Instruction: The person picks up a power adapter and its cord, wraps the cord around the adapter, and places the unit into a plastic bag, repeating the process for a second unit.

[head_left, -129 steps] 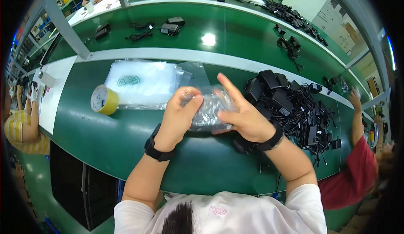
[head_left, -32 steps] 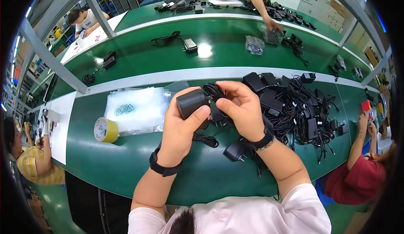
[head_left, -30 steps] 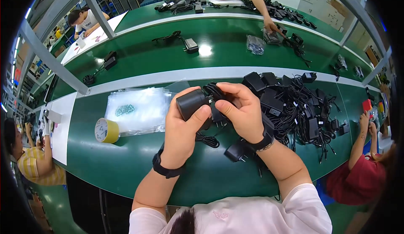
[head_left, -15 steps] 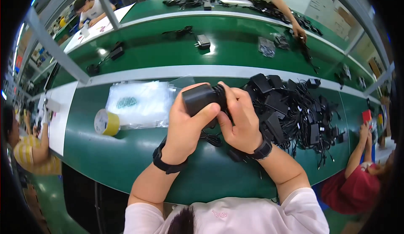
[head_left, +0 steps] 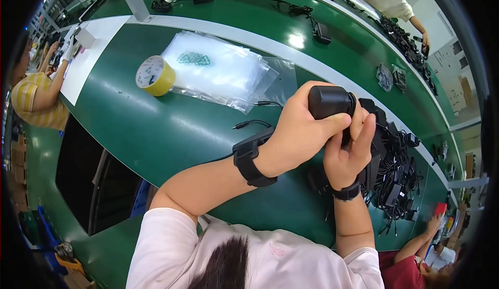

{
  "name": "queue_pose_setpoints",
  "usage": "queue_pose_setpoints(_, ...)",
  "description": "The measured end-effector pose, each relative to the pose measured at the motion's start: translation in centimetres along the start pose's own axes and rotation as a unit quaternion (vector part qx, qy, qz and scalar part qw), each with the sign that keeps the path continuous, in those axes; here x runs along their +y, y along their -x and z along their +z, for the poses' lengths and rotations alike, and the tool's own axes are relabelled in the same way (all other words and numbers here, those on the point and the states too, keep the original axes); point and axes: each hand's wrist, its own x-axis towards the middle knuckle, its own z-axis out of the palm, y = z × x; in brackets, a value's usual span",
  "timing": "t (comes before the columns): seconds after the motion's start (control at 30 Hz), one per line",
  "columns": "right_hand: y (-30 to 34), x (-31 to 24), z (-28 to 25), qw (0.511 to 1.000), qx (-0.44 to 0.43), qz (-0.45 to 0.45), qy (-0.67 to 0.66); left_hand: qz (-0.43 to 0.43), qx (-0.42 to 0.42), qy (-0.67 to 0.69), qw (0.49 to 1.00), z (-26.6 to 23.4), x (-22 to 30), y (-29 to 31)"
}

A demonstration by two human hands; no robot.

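Note:
A black power adapter point(head_left: 327, 101) is gripped between both hands, right of the middle of the bench. My left hand point(head_left: 304, 127) wraps round its body, the thumb lying across the lower front. At the adapter's right end, the fingers of my right hand point(head_left: 351, 156) close about its dark cable point(head_left: 353, 103), with one finger raised; much of the cable is hidden. Behind and beside my right hand lies a big heap of black adapters and cables point(head_left: 392, 182). Two cable ends with plugs point(head_left: 247, 124) rest on the green bench left of my left hand.
Clear plastic bags point(head_left: 218, 70) lie stacked at the back left, a yellow tape roll point(head_left: 156, 75) beside them. Beyond a white ledge, a green surface point(head_left: 249, 16) carries adapters point(head_left: 321, 33) and small bagged items point(head_left: 384, 76). Co-workers sit left, right and across.
My view has turned, so the bags and tape appear higher up. Both hands have shifted right with the adapter, and a finger of my right hand now sticks up.

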Motion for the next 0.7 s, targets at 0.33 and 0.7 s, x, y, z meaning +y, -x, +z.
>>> queue_pose_setpoints(0.33, -0.4, 0.4, -0.2, 0.927, 0.026, 0.168, -0.335, 0.039, 0.006, -0.010, 0.999, 0.7, -1.6, 0.4)
queue_pose_setpoints(0.7, 0.4, -0.1, 0.1, 0.906, 0.022, 0.189, -0.378, -0.042, 0.004, 0.028, 0.999, 0.3, -1.9, -0.8)
